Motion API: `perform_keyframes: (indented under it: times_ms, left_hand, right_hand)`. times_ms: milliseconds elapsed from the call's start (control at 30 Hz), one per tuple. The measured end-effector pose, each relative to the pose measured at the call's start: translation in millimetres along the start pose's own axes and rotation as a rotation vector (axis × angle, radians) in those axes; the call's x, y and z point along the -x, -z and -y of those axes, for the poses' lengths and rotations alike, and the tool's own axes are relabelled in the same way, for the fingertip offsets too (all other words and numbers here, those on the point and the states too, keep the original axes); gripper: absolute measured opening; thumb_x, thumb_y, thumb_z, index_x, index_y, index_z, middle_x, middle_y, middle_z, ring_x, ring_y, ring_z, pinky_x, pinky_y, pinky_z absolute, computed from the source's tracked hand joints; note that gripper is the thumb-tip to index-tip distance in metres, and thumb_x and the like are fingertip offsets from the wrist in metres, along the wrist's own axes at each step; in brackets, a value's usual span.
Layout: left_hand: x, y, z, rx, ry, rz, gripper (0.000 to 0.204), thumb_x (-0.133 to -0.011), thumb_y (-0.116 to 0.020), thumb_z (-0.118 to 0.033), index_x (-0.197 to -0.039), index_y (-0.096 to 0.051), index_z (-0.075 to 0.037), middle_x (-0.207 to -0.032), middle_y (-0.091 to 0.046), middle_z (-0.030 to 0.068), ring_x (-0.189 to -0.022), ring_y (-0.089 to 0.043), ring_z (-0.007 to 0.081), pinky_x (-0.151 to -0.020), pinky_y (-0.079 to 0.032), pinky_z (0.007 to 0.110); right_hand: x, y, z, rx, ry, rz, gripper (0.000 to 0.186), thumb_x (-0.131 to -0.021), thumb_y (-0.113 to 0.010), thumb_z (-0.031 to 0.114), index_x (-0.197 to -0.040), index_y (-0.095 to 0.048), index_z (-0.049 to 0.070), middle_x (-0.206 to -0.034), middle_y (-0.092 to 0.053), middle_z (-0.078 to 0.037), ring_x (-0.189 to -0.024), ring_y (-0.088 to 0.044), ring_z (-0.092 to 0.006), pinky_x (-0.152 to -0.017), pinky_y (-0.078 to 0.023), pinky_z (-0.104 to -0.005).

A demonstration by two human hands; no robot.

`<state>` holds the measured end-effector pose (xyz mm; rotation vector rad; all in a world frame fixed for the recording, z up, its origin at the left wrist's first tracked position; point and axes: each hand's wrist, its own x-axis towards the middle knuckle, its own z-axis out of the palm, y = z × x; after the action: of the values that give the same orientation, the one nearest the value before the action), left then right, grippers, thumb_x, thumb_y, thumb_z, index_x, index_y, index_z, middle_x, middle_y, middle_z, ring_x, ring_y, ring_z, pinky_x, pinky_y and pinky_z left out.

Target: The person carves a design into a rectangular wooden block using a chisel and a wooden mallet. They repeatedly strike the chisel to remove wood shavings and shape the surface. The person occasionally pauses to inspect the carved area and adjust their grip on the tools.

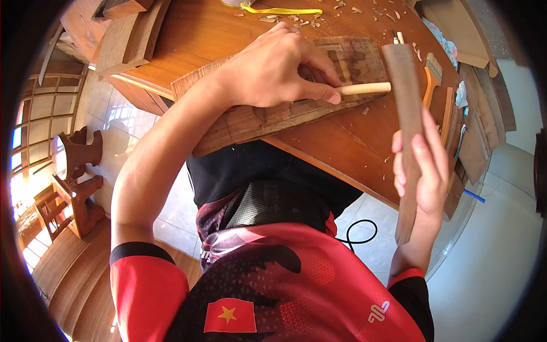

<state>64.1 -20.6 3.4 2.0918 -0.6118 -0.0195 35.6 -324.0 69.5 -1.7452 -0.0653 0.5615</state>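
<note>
My left hand (pixel 279 71) is closed on a pale round wooden rod (pixel 367 88) over a rough brown plank (pixel 222 122), which lies at an angle on the table (pixel 336 148) near its edge. The rod's left part is hidden by my fingers. My right hand (pixel 421 165) grips a long dark wooden bar (pixel 403 80) held upright in the picture, its upper part just right of the rod's free end; whether the two touch I cannot tell.
Wood shavings (pixel 307 17), a yellow strap (pixel 282 11) and stacked blocks (pixel 131 40) lie at the back. A brush (pixel 432 77), cloth (pixel 444 40) and leaning boards (pixel 478 114) are at right. Carved wooden furniture (pixel 77 205) stands at left; a black cable (pixel 364 222) is on the floor.
</note>
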Motion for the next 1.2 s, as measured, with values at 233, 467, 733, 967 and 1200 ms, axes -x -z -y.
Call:
perform_keyframes:
  times_ms: [233,467,733,967,1200]
  left_hand:
    - [0,1,-1,0.034,-0.003,-0.016,0.026,-0.09,-0.081,-0.029,-0.098,-0.081,-0.004,-0.088,-0.077,0.0085,-0.08,-0.068,0.0194,-0.083,-0.05,0.034]
    - [-9,3,-8,0.308,0.109,0.009,0.022,-0.099,-0.072,-0.015,-0.115,-0.072,0.001,-0.095,-0.078,0.0092,-0.092,-0.073,0.0129,-0.084,-0.058,0.028]
    - [-52,10,6,0.366,0.132,0.095,0.022,-0.101,-0.069,-0.012,-0.116,-0.071,0.004,-0.103,-0.078,0.0108,-0.103,-0.074,0.0166,-0.093,-0.058,0.031]
    - [-50,17,0,0.286,-0.04,0.173,0.019,-0.094,-0.079,-0.019,-0.103,-0.077,-0.002,-0.096,-0.079,0.0076,-0.088,-0.07,0.0179,-0.084,-0.051,0.033]
    - [-41,13,3,0.266,-0.047,0.094,0.02,-0.088,-0.084,-0.018,-0.101,-0.079,-0.004,-0.092,-0.078,0.0057,-0.087,-0.067,0.0191,-0.085,-0.048,0.035]
  right_hand:
    - [-2,-7,-5,0.018,0.051,0.005,0.06,-0.11,-0.047,0.025,-0.165,-0.028,0.009,-0.097,-0.059,-0.011,-0.051,-0.05,-0.0078,-0.039,-0.041,-0.022]
    - [-2,3,-4,-0.097,0.069,-0.075,0.059,-0.111,-0.045,0.021,-0.165,-0.025,0.01,-0.096,-0.058,-0.011,-0.05,-0.05,-0.0076,-0.04,-0.041,-0.0219]
    - [0,16,-7,-0.113,0.083,-0.044,0.061,-0.111,-0.044,0.022,-0.166,-0.021,0.01,-0.098,-0.058,-0.012,-0.052,-0.051,-0.0095,-0.039,-0.043,-0.0232]
    - [5,23,-7,-0.12,0.1,-0.115,0.06,-0.111,-0.046,0.022,-0.165,-0.026,0.007,-0.094,-0.061,-0.011,-0.052,-0.052,-0.008,-0.042,-0.045,-0.023]
    - [7,15,-14,-0.057,0.108,-0.077,0.06,-0.11,-0.047,0.02,-0.164,-0.025,0.005,-0.095,-0.062,-0.012,-0.051,-0.052,-0.0081,-0.042,-0.043,-0.0225]
